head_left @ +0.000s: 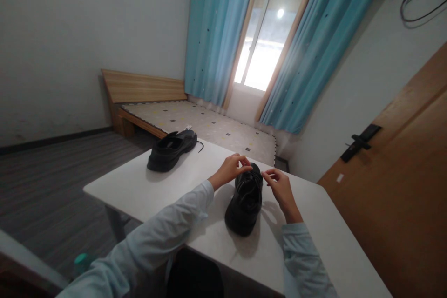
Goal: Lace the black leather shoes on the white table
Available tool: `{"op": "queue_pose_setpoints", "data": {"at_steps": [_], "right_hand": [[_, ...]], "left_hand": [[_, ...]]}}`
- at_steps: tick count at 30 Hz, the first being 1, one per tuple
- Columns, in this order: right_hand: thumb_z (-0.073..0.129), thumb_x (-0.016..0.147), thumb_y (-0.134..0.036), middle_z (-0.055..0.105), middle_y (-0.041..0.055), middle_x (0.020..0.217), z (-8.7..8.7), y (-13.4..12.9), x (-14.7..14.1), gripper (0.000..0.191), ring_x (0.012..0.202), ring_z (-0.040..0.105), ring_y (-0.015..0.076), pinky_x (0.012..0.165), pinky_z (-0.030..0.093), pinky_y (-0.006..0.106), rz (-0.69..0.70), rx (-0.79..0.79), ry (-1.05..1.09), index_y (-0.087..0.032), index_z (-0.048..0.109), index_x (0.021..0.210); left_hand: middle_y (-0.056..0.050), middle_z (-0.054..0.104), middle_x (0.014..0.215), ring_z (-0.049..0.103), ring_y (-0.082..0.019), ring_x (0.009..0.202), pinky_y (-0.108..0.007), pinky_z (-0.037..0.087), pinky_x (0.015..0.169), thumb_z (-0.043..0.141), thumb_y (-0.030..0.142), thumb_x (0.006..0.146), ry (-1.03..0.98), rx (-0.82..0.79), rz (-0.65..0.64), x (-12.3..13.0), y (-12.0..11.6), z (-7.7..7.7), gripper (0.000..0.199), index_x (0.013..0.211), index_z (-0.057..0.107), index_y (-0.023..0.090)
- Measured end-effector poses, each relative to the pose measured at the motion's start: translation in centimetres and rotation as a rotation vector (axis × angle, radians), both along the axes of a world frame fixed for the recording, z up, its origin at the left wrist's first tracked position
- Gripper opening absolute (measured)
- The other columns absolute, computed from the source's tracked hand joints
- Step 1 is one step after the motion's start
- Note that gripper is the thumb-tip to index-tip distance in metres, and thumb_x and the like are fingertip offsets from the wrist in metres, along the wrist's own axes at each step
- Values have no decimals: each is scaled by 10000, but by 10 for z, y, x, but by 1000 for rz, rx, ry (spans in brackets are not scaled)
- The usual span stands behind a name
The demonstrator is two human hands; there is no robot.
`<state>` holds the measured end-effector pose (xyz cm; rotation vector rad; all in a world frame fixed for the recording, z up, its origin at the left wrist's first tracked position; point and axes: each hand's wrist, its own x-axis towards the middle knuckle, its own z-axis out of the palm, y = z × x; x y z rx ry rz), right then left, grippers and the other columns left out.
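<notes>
A black lace-up shoe (246,205) stands on the white table (206,242), its heel toward me and its toe pointing away. My left hand (233,168) is over the left side of the shoe's front, thumb and fingers pinched on what looks like a dark shoelace. On the right side, my right hand (279,188) pinches at the edge of the lacing, its other fingers curled. The lace is thin and barely shows against the black upper. Farther left on the table sits a second black shoe (167,153), a loose lace end curling beside its toe.
Behind the table is a wooden bed (146,86) with a pale patterned mattress (223,132). Blue curtains (220,23) flank a bright window (265,42). A wooden door (394,177) with a black handle stands at the right. Below the table's near edge is something dark (193,274).
</notes>
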<state>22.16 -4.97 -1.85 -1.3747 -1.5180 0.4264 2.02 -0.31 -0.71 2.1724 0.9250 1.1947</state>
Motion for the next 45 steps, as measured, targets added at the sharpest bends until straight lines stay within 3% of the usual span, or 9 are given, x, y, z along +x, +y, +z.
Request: {"op": "queue_pose_setpoints", "data": {"at_steps": [8, 15, 23, 31, 39, 45], "right_hand": [[648, 666, -573, 628, 63, 726, 2, -2, -9, 407, 604, 556, 171, 521, 462, 286, 20, -19, -28, -167, 618, 663], [673, 637, -578, 585, 27, 607, -3, 1, -10, 414, 553, 536, 159, 501, 451, 280, 69, -57, -19, -170, 600, 654], [644, 634, -624, 598, 43, 678, 0, 1, -9, 449, 580, 546, 163, 522, 450, 289, 89, -8, -54, -176, 618, 626], [688, 613, -569, 502, -27, 455, 9, -5, -11, 414, 429, 427, 107, 419, 329, 239, 119, -90, 177, -165, 594, 623], [720, 592, -506, 586, -15, 582, 6, -9, -17, 385, 418, 403, 72, 420, 292, 219, 231, -225, 466, -184, 515, 638], [768, 543, -453, 532, -47, 525, 12, -13, -21, 377, 403, 404, 69, 412, 288, 210, 188, -262, 512, -179, 554, 690]], "left_hand": [[-18, 580, 791, 528, -123, 702, -232, 422, 684, 701, 376, 703, 50, -15, -44, 2, -3, 0, 215, 794, 692, 182], [-9, 588, 765, 526, -116, 678, -224, 423, 667, 674, 327, 734, 61, -24, -52, 4, -4, 0, 163, 748, 652, 166], [-19, 626, 790, 550, -137, 730, -244, 435, 711, 590, 232, 784, 93, -65, 4, 9, -8, 0, 76, 757, 584, 162], [-24, 650, 778, 562, -144, 736, -256, 442, 704, 529, 288, 812, 64, -163, 30, 5, -7, 1, 140, 764, 567, 162], [12, 586, 644, 507, -73, 503, -196, 428, 491, 512, 258, 811, -218, -473, -184, 11, -1, -9, 132, 764, 480, 138], [3, 599, 635, 545, -99, 560, -197, 417, 513, 633, 402, 734, -63, -294, -179, 5, 2, -7, 318, 882, 614, 121]]}}
